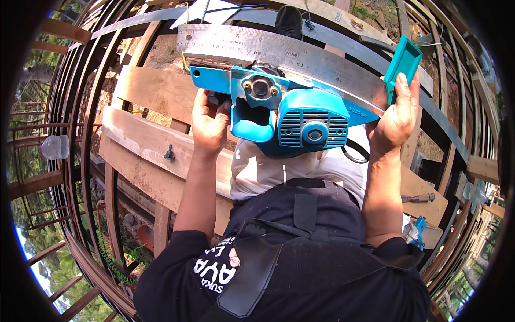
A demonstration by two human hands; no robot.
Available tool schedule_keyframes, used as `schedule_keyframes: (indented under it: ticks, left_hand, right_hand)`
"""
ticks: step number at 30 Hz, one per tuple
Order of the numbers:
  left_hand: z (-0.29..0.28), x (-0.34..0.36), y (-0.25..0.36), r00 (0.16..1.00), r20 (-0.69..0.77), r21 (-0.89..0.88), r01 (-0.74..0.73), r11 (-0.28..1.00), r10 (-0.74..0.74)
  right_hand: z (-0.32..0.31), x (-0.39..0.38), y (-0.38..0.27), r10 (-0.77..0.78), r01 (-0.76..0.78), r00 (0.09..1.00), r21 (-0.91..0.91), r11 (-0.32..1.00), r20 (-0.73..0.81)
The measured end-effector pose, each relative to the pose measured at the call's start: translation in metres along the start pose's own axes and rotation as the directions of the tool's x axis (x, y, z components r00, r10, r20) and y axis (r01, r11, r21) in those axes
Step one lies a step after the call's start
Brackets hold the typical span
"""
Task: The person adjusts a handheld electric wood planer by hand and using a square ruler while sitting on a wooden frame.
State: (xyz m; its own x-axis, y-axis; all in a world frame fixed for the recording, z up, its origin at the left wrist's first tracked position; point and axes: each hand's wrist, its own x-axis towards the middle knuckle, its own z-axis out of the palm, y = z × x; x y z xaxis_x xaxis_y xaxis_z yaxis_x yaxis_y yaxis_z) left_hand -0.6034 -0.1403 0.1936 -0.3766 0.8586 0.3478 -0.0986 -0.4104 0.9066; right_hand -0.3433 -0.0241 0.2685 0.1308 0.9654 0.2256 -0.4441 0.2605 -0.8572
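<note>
A blue electric hand planer (314, 124) is held up on its side above my lap. My left hand (209, 123) grips its left end beside the handle opening, fingers partly hidden behind it. Along the planer's far edge lies the steel ruler blade of a try square (279, 53). My right hand (397, 115) closes on the square's teal stock (403, 64), thumb against its face, at the planer's right end. Whether those fingers also touch the planer is hidden. On a plank left of my left arm stands a small black knob bolt (169, 152).
Wooden planks (147, 134) lie across a slatted frame around me. A wooden-handled tool (418, 198) rests at the right, with another blue tool (416, 231) nearer me. A black shoe (289, 22) and a white sheet (201, 13) are at the far side. A black cord (357, 155) hangs below the planer.
</note>
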Motion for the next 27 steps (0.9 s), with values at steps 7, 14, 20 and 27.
schedule_keyframes:
  ticks: [7,14,20,27]
  left_hand:
    - [-0.012,0.004,0.006,0.827,0.062,-0.553,0.495,0.67,-0.559]
    - [-0.024,0.002,0.0,0.789,0.178,-0.628,0.551,0.549,-0.588]
    - [-0.019,-0.001,-0.004,0.786,0.111,-0.748,0.469,0.47,-0.608]
    - [-0.006,-0.006,0.003,0.786,0.088,-0.837,0.391,0.382,-0.611]
  right_hand:
    - [-0.008,0.004,0.006,0.005,-0.005,1.0,-0.01,1.0,0.03]
    - [-0.005,0.006,0.004,0.019,-0.018,0.999,-0.011,1.0,0.036]
    - [-0.002,0.002,0.005,0.022,-0.026,0.998,0.056,0.998,0.057]
    - [-0.004,0.0,0.0,0.044,-0.049,0.995,0.062,0.997,0.088]
